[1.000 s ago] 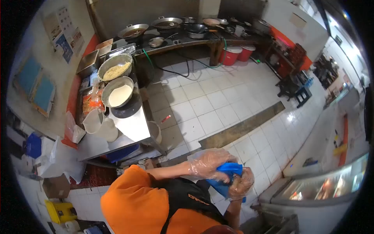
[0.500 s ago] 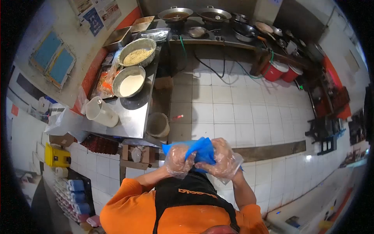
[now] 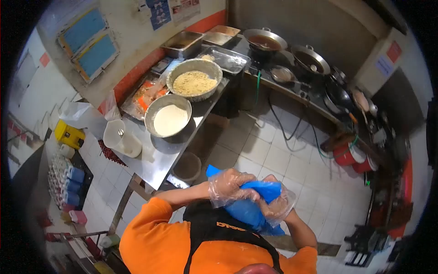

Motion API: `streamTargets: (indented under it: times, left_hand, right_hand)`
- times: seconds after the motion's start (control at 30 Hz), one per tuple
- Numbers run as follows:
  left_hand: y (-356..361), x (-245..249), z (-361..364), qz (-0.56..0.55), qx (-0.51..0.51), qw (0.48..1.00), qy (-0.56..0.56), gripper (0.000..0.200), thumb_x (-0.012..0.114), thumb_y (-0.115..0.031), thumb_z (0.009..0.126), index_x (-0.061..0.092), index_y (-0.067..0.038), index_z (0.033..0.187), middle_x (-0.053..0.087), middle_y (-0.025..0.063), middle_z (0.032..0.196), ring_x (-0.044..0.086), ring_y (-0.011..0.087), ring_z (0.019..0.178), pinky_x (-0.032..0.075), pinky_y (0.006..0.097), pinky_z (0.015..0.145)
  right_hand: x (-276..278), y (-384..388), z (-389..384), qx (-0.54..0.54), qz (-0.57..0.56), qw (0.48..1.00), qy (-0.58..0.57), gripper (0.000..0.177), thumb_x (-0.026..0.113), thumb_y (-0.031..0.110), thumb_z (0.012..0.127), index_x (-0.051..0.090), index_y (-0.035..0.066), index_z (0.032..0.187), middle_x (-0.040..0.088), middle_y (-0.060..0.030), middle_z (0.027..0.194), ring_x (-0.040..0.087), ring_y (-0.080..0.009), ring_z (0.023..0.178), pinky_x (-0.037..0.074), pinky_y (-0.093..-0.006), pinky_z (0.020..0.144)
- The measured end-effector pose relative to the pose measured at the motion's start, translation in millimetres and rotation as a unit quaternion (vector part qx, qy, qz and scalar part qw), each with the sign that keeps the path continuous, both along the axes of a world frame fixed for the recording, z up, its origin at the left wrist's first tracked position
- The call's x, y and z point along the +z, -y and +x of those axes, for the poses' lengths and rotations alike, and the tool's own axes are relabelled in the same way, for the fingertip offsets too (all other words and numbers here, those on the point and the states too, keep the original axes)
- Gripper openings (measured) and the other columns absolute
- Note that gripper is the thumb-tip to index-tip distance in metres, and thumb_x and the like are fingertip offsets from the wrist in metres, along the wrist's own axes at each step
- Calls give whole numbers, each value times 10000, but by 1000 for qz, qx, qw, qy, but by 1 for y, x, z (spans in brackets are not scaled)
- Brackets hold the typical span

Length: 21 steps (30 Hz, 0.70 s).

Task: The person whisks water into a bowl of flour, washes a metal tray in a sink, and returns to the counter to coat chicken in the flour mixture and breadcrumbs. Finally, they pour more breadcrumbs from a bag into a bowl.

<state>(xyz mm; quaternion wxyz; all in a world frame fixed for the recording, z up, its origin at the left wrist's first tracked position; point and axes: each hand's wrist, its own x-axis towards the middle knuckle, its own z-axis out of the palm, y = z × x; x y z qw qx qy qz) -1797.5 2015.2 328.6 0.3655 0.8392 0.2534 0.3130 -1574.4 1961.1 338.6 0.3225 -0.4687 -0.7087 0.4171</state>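
Both of my hands wear clear plastic gloves and grip a blue plastic bag point(image 3: 244, 213) in front of my black apron. My left hand point(image 3: 232, 185) has its fingers closed around the bag's upper left part. Lower and to the right, my right hand point(image 3: 276, 203) pinches the bunched top of the bag. The bag hangs down below both hands against the apron. What is inside it, if anything, is hidden.
A steel table point(image 3: 157, 166) at left holds a bowl of pale batter point(image 3: 171, 119), a basin of yellowish crumbs point(image 3: 195, 83) and a plastic jug point(image 3: 122, 139). Woks point(image 3: 265, 40) stand on the far stove counter. A bucket point(image 3: 187, 166) sits below the table edge.
The view has turned, so the table and stove sit further right. My hands have moved to a new grip on the bag, and more of its body shows below them.
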Motion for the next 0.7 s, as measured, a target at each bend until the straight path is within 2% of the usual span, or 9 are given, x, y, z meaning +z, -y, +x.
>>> streamTargets:
  times: [0.03,0.1,0.13,0.23,0.3,0.33,0.43,0.6,0.7]
  left_hand:
    - [-17,8,5,-54,-22,997,41,344,787,-399,849,718,-69,917,675,127,694,676,269,596,498,383,537]
    - [-53,12,12,-25,-9,1000,2,374,828,-404,798,737,-71,943,709,120,754,701,263,652,513,360,563]
    - [-68,11,17,-25,-17,999,38,376,830,-408,794,741,-72,936,715,108,763,703,260,664,517,354,574]
    - [-105,27,28,-54,-5,999,8,313,825,-332,817,739,-71,968,724,93,787,704,265,694,532,343,610]
    - [-135,42,38,-145,-11,985,88,227,799,-225,835,729,-75,991,721,97,808,701,255,705,533,350,624]
    - [-151,40,42,-94,-1,993,65,187,757,-143,836,709,-72,1002,692,97,822,682,283,715,522,376,629]
    - [-189,41,42,54,61,996,46,190,752,-144,825,701,-84,998,662,93,859,652,317,726,506,404,637]
    - [-229,66,37,21,127,991,47,155,747,-164,832,667,-73,929,624,96,885,621,339,787,489,439,697]
    - [-249,92,22,95,185,977,54,155,712,-168,869,628,-40,848,625,125,890,592,345,852,465,433,729]
  right_hand:
    - [5,-22,11,13,3,1000,1,271,764,100,804,538,56,947,575,-61,834,584,-204,802,459,-338,675]
    - [12,-74,29,135,208,961,121,207,754,94,744,569,67,833,544,-83,789,561,-295,777,457,-396,664]
    - [18,-98,30,141,201,969,38,194,735,74,670,585,88,793,514,-90,778,524,-337,758,441,-441,663]
    - [34,-179,48,279,325,901,66,219,716,68,624,595,96,805,507,-87,794,517,-310,758,432,-435,669]
    - [48,-229,54,318,312,894,55,255,711,90,583,603,99,813,504,-91,798,511,-307,777,426,-445,667]
    - [52,-254,57,351,306,884,33,257,705,82,580,610,98,819,500,-92,797,507,-309,782,421,-443,663]
    - [65,-326,55,448,281,848,-9,273,696,64,573,621,92,834,492,-95,791,498,-313,772,410,-441,649]
    - [83,-421,10,570,295,763,-80,253,738,64,605,633,78,834,510,-88,788,504,-309,714,413,-431,619]
    - [91,-462,-25,639,235,721,-129,230,772,98,653,649,86,848,547,-77,837,555,-311,798,458,-431,670]
